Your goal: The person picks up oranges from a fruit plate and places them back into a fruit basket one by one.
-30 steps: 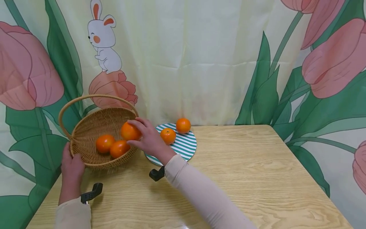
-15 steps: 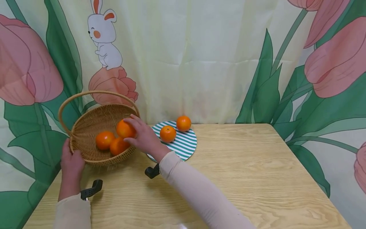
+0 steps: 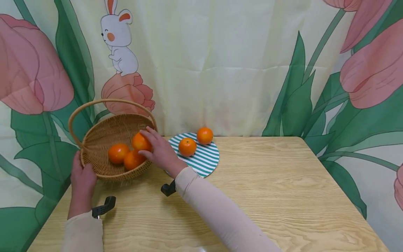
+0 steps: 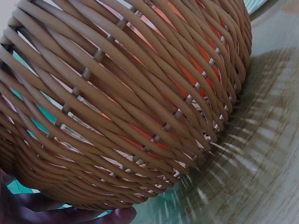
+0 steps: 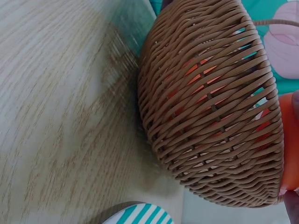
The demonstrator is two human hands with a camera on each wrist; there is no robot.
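Note:
A wicker basket (image 3: 104, 138) with a tall arched handle tilts toward me at the table's left. My left hand (image 3: 83, 178) grips its rim on the left side; fingers also show under the weave in the left wrist view. Inside the basket lie two oranges (image 3: 118, 153), side by side. My right hand (image 3: 162, 152) reaches over the right rim and holds a third orange (image 3: 140, 141) between thumb and fingers, right above the lower one. In the right wrist view this held orange (image 5: 290, 144) shows at the basket's mouth, with fingertips on both sides.
A round teal-and-white striped mat (image 3: 203, 161) lies right of the basket, partly behind my right forearm. On it rests one orange (image 3: 187, 147); another orange (image 3: 205, 135) sits at its back edge. A printed curtain (image 3: 233, 70) hangs behind the wooden table (image 3: 267, 185).
My right hand has moved slightly left with its orange, farther into the basket and closer to the other two. The left hand keeps its grip on the rim. The head view has shifted a little.

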